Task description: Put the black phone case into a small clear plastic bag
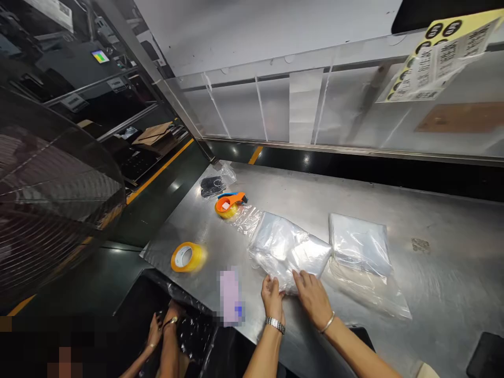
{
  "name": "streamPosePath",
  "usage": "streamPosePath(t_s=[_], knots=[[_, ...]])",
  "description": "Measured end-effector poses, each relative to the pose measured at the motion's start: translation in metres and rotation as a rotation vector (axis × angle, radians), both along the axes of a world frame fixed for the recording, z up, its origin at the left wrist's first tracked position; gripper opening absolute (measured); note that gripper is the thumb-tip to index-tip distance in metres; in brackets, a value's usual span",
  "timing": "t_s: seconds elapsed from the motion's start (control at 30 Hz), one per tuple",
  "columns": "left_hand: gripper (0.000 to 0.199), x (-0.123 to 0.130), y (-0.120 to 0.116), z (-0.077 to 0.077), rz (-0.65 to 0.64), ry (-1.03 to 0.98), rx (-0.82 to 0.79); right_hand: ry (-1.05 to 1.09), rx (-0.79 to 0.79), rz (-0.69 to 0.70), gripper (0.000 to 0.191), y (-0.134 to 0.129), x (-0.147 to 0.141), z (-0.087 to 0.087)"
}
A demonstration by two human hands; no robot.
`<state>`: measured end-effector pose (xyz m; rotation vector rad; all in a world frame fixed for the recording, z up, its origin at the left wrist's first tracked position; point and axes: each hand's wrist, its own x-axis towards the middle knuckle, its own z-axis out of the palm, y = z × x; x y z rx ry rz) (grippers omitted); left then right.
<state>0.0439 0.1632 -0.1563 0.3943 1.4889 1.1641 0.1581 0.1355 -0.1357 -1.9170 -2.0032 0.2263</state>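
A clear plastic package with pale contents (pixel 289 244) lies on the metal table in front of me. My left hand (pixel 272 296), with a metal watch at the wrist, has its fingers curled at the package's near edge. My right hand (pixel 313 298), with a bangle, rests on the near right part of the package, fingers stretched over the plastic. Just to the right lies a second clear bag with folded pale contents (pixel 360 244), its loose end toward me.
An orange tape dispenser (pixel 230 203), a yellow tape roll (pixel 188 257) and a black wrapped item (pixel 212 186) lie on the table's left side, near a blurred pink object (pixel 230 296). Another person's hands (pixel 163 323) are at lower left, beside a large fan (pixel 55 205).
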Motion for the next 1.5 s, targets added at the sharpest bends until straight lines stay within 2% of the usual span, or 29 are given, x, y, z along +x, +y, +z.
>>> streamPosePath(t_s=[0.1,0.2,0.33,0.43,0.57,0.67,0.73,0.83,1.0,1.1,1.17,1.27,1.33,1.43,1.5], knots=[[0.039,0.007,0.0,0.005,-0.057,-0.111,-0.021,0.005,-0.047,0.012,0.022,0.004,0.028,0.006],[0.035,0.002,-0.004,0.01,-0.07,-0.162,-0.036,0.041,-0.078,0.047,0.016,0.003,0.044,0.026],[0.032,-0.018,-0.014,0.016,-0.061,-0.126,-0.028,0.161,-0.108,0.198,0.014,-0.007,0.035,0.05],[0.026,-0.035,-0.02,0.019,-0.051,-0.025,-0.003,0.358,-0.098,0.23,0.019,-0.017,0.019,0.05],[0.023,-0.048,-0.024,0.029,-0.058,0.112,0.057,0.454,-0.037,0.092,0.02,-0.022,0.012,0.033],[0.025,-0.05,-0.022,0.04,-0.155,0.128,0.093,0.511,0.008,-0.044,0.02,-0.015,0.02,0.026],[0.028,-0.049,-0.018,0.049,-0.219,0.129,0.115,0.545,0.024,-0.104,0.02,-0.006,0.026,0.031],[0.028,-0.043,-0.009,0.064,-0.278,0.143,0.175,0.595,0.041,-0.163,0.022,0.009,0.033,0.048],[0.03,-0.028,0.007,0.087,-0.412,0.172,0.337,0.683,0.036,-0.313,0.029,0.034,0.054,0.069],[0.026,-0.028,0.02,0.085,-0.46,0.256,0.422,0.738,0.009,-0.424,0.034,0.042,0.073,0.068],[0.024,-0.033,0.031,0.077,-0.42,0.357,0.44,0.775,-0.02,-0.478,0.036,0.043,0.083,0.064],[0.034,-0.044,0.05,0.064,-0.332,0.53,0.454,0.83,-0.066,-0.523,0.037,0.034,0.089,0.053],[0.035,-0.052,0.062,0.058,-0.326,0.621,0.472,0.869,-0.093,-0.541,0.038,0.024,0.088,0.045],[0.016,-0.059,0.073,0.052,-0.422,0.69,0.497,0.91,-0.122,-0.562,0.039,0.009,0.085,0.031],[0.015,-0.061,0.075,0.049,-0.494,0.711,0.504,0.908,-0.133,-0.56,0.038,0.002,0.084,0.023]])
